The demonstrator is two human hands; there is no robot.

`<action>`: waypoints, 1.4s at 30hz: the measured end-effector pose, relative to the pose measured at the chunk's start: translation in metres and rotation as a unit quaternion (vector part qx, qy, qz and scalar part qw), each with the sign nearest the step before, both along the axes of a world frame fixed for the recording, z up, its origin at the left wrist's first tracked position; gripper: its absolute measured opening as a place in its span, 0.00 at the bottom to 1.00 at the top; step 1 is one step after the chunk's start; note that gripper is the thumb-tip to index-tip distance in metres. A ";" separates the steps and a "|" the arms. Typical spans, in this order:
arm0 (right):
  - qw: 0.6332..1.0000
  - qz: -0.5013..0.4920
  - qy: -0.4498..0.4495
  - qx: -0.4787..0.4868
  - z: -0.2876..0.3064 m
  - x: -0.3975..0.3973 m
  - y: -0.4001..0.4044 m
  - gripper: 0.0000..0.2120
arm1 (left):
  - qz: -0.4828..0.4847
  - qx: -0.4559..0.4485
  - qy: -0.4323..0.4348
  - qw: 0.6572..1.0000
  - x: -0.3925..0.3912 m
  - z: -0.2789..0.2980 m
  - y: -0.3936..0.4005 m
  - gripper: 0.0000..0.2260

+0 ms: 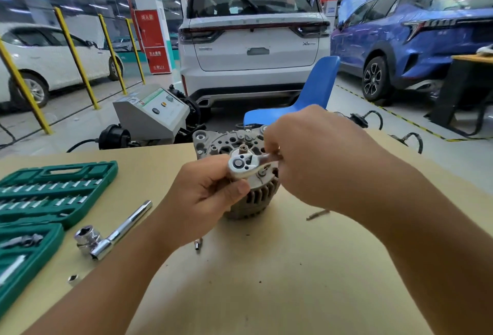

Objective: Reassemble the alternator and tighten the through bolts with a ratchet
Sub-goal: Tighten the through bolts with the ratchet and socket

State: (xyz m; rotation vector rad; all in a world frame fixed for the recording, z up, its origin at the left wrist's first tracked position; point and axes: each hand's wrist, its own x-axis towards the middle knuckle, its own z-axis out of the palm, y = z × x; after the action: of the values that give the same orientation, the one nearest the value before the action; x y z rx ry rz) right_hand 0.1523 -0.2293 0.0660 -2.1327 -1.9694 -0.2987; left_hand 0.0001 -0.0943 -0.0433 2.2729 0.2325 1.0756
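I see the tan surface [266,268] filling the lower view, with a white car [253,36] parked beyond its far edge and a blue chair [314,92] between them. On the left of the surface lies an open green socket case [50,193], its rows of bits showing. Near the middle of the surface stands the alternator [256,196], its finned housing upright and its rear plate facing up. My right hand [314,153] is curled round the handle of the ratchet [245,164], whose round head sits over the top of the alternator. My left hand [210,196] has its fingers curled against the alternator's side, thumb up by the ratchet head. Beside the case rests a chrome extension bar with a socket [106,236]. A small socket [72,278] lies near the surface's left edge, and another small bit [198,244] lies just in front of the alternator.
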 end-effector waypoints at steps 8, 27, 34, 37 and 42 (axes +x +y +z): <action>0.993 0.060 0.017 -0.096 0.011 -0.007 -0.007 0.04 | -0.012 0.024 -0.027 0.999 0.002 0.005 -0.009 0.07; 0.984 0.115 0.015 -0.134 -0.002 -0.010 0.002 0.14 | -0.009 -0.003 -0.038 0.999 0.003 0.001 -0.009 0.09; 0.996 0.069 0.060 0.015 0.005 -0.007 -0.009 0.19 | 0.019 0.002 -0.051 0.999 0.008 0.003 -0.015 0.11; 0.993 0.087 0.074 -0.024 0.003 -0.009 -0.004 0.20 | 0.011 0.008 -0.054 0.998 0.008 0.002 -0.014 0.11; 0.997 0.073 0.014 -0.013 0.003 0.000 -0.007 0.07 | 0.010 0.031 -0.014 0.999 0.006 -0.002 -0.007 0.16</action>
State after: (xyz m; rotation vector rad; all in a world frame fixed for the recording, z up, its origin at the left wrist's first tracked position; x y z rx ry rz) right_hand 0.1522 -0.2359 0.0688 -1.9817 -2.1105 -0.2183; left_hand 0.0064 -0.1011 -0.0451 2.3124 0.2136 1.1387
